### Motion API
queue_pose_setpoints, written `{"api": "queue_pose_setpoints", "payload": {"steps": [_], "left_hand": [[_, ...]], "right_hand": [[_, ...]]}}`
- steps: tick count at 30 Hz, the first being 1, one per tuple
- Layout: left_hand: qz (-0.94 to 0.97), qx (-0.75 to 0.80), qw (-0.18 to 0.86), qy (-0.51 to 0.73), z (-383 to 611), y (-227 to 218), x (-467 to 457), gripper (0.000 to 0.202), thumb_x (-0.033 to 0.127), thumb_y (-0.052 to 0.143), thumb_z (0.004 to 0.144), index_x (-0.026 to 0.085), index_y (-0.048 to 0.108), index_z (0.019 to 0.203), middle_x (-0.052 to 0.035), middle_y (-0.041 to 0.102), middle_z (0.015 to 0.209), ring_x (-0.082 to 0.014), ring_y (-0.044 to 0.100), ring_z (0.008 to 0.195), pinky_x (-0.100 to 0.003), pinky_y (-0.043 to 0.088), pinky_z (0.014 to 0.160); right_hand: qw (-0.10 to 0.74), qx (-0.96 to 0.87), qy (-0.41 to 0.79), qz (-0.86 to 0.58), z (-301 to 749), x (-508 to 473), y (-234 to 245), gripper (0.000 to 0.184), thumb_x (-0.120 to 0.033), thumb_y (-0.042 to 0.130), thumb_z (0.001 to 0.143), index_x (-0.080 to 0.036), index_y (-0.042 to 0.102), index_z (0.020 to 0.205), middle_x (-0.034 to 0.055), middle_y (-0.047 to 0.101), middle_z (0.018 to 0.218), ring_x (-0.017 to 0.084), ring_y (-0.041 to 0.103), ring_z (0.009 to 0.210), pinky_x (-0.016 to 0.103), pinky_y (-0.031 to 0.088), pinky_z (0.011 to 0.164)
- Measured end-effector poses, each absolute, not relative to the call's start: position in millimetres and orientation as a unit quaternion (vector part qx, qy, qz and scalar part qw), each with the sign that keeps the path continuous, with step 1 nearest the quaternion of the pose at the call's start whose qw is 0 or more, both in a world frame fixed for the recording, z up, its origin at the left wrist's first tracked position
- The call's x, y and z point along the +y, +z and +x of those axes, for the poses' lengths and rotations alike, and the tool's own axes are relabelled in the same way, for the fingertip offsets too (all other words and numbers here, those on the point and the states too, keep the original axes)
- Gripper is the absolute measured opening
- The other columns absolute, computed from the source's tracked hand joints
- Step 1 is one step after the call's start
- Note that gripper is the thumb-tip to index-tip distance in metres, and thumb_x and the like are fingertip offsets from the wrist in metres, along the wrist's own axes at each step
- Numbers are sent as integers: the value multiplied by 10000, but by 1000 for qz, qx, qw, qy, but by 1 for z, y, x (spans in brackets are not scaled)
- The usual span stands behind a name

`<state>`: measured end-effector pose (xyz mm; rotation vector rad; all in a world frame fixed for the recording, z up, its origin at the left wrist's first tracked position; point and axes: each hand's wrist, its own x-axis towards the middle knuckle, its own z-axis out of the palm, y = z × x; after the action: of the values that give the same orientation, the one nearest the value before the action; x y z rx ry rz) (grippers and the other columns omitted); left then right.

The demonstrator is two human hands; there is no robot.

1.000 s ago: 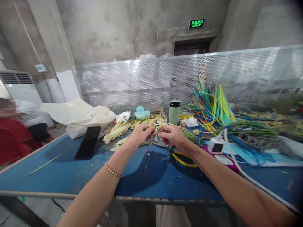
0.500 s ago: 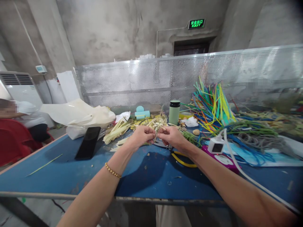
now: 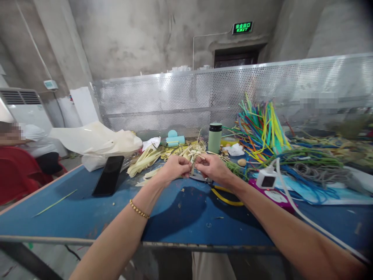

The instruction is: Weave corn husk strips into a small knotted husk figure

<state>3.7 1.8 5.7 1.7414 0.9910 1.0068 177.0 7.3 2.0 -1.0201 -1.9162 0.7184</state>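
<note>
My left hand [image 3: 176,167] is closed in a pinch above the middle of the blue table. Facing it, my right hand [image 3: 212,166] has thumb and fingers pressed together. Between the fingertips shows a small, thin pale strip of husk [image 3: 192,166]; much of it is hidden by the fingers and blends with the heap behind. That heap of dry pale husk scraps [image 3: 195,148] lies just beyond my hands. Under my right hand rests a cutting tool with yellow handles [image 3: 226,197], its metal part partly covered. Broad pale husks [image 3: 145,160] lie to the left of my left hand.
A black phone [image 3: 108,175] and a white plastic bag [image 3: 109,142] lie left. A green tumbler [image 3: 215,139] stands behind my right hand. Rightward are colourful strips [image 3: 266,130], a charger [image 3: 266,179] with cable, and cords [image 3: 313,171]. A perforated metal screen [image 3: 163,101] borders the back.
My right hand's fingers have shifted slightly and drawn a little apart from the left fingertips. My left hand stays nearly in place. Objects on the table are unchanged.
</note>
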Motion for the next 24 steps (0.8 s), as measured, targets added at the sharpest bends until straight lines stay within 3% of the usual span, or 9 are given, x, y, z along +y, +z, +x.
{"api": "queue_pose_setpoints", "payload": {"steps": [9, 16, 24], "left_hand": [[714, 411, 397, 405, 6, 2, 4, 40, 132, 536, 659, 126, 565, 632, 18, 545, 523, -74, 498, 484, -192, 376, 500], [738, 414, 349, 403, 7, 2, 6, 51, 133, 500, 666, 151, 523, 624, 34, 525, 495, -89, 507, 479, -200, 362, 495], [748, 396, 367, 386, 2, 10, 1, 78, 152, 495, 680, 143, 548, 623, 14, 570, 562, -92, 514, 509, -217, 397, 540]], "right_hand": [[412, -765, 276, -411, 174, 5, 4, 120, -292, 546, 724, -198, 492, 672, -65, 484, 444, 93, 445, 396, 216, 330, 423], [410, -759, 298, -409, 175, 7, 1, 42, -192, 518, 639, -197, 477, 634, -71, 479, 441, 82, 437, 395, 203, 331, 414], [386, -750, 336, -420, 180, 4, 8, 51, -203, 515, 641, -177, 519, 598, -51, 485, 395, 79, 406, 376, 197, 302, 404]]}}
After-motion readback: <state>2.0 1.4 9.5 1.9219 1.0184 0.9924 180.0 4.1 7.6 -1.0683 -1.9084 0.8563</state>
